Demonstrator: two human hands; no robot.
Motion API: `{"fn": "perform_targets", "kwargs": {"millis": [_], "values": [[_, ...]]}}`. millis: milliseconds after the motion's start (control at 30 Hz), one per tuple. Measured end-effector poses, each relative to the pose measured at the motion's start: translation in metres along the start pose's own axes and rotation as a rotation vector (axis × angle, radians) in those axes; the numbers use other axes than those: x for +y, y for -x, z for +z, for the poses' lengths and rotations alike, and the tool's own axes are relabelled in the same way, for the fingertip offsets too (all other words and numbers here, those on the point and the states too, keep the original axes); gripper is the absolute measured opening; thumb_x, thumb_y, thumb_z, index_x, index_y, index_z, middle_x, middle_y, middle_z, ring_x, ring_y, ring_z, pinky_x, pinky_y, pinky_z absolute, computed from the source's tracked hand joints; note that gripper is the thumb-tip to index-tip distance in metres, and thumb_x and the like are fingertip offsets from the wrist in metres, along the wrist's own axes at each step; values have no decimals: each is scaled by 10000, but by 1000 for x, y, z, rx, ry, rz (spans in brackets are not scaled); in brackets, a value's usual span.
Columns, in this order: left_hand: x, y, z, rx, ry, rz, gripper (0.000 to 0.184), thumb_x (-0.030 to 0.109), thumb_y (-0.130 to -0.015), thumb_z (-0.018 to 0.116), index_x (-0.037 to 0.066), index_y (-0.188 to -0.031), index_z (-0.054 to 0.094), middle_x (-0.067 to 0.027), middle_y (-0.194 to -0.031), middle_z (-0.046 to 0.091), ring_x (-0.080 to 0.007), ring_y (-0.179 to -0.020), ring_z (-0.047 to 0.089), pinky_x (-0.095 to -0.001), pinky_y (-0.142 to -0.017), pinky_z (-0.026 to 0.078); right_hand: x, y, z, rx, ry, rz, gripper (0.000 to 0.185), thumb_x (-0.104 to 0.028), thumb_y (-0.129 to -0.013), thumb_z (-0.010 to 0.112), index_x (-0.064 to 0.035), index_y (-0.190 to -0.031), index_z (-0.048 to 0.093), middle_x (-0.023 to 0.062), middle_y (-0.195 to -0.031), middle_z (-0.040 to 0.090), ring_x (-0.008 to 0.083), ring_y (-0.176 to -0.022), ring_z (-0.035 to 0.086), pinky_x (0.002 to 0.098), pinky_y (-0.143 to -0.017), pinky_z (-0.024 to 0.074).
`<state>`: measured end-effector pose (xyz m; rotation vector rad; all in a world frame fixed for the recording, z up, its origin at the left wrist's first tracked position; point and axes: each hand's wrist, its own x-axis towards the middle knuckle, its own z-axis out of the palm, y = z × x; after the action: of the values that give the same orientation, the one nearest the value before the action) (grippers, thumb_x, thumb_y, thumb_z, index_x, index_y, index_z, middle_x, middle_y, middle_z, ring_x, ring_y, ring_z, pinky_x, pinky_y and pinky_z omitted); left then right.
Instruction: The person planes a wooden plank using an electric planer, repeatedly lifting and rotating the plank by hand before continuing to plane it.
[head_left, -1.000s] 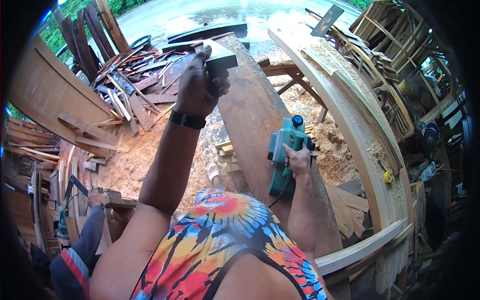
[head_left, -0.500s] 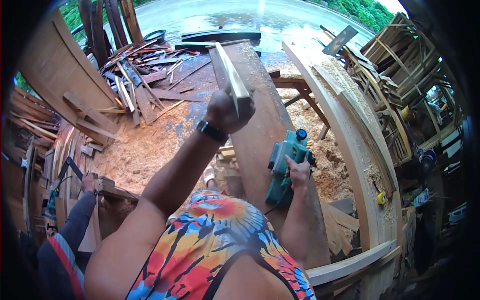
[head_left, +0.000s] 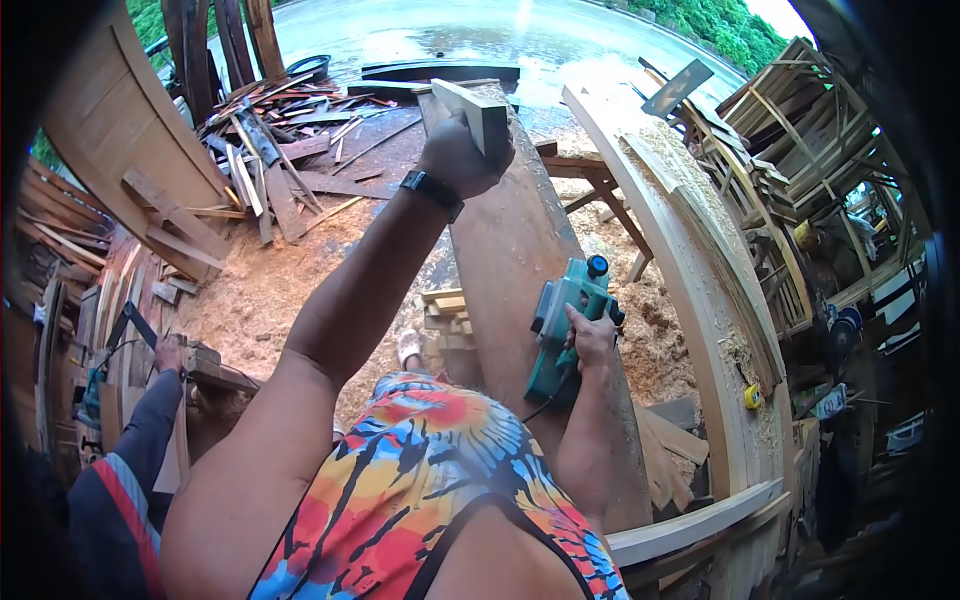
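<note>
My left hand [head_left: 466, 160] is raised over the far part of the workbench, its fingers wrapped round a pale wooden board [head_left: 468, 104]. The board points away from me and hides some of the fingers. Lower down and to the right, my right hand [head_left: 592, 336] grips the handle of a green electric planer [head_left: 556, 350]. The planer rests on the brown plank top of the workbench [head_left: 505, 270], and its black cord trails toward me.
Long planed timbers [head_left: 690, 300] covered in shavings run along the right, with a yellow tape measure [head_left: 753, 397] on them. Shavings [head_left: 290, 300] and scrap wood [head_left: 285, 150] cover the ground at left. A co-worker's sleeved arm [head_left: 150, 420] is at lower left, beside a power tool.
My left hand has risen a little and turned the board, so it looks shorter and shows more of its broad side. The planer stays in nearly the same place under my right hand.
</note>
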<state>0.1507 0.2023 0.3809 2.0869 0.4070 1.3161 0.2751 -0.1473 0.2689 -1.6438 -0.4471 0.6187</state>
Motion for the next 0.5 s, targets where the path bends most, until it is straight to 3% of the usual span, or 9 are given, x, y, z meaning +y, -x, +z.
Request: {"fn": "perform_targets", "kwargs": {"millis": [167, 367, 433, 500], "values": [[-3, -1, 0, 33, -132, 58, 305, 308, -877, 659, 37, -1018, 659, -170, -850, 715, -346, -796, 716, -425, -707, 583, 0, 0, 0, -4, -17, 0, 422, -142, -854, 810, 2, -1175, 577, 23, -660, 556, 128, -465, 533, 292, -412, 444], [-12, -8, -2, 15, -28, 72, 329, 315, -873, 676, 56, -1073, 650, -127, -917, 709, -267, -815, 707, -382, -717, 581, -1, 2, 1, -8, -13, -2, 424, -132, -846, 813, 2, -1177, 584, 23, -664, 561, 129, -466, 535, 293, -415, 447], [-12, -12, -2, -29, 298, -23, 298, 292, -898, 645, 62, -1087, 637, -109, -938, 697, -239, -825, 694, -362, -721, 576, 1, 0, 0, -7, -18, -11, 426, -130, -845, 813, 4, -1179, 585, 24, -667, 565, 129, -466, 536, 292, -415, 446], [15, -11, -11, -141, 913, -258, 251, 265, -951, 574, 68, -1099, 620, -94, -954, 680, -219, -839, 677, -348, -727, 568, -3, 3, 1, 3, -28, -13, 382, -108, -844, 800, 21, -1141, 596, 31, -668, 589, 118, -459, 533, 284, -407, 449]]}}
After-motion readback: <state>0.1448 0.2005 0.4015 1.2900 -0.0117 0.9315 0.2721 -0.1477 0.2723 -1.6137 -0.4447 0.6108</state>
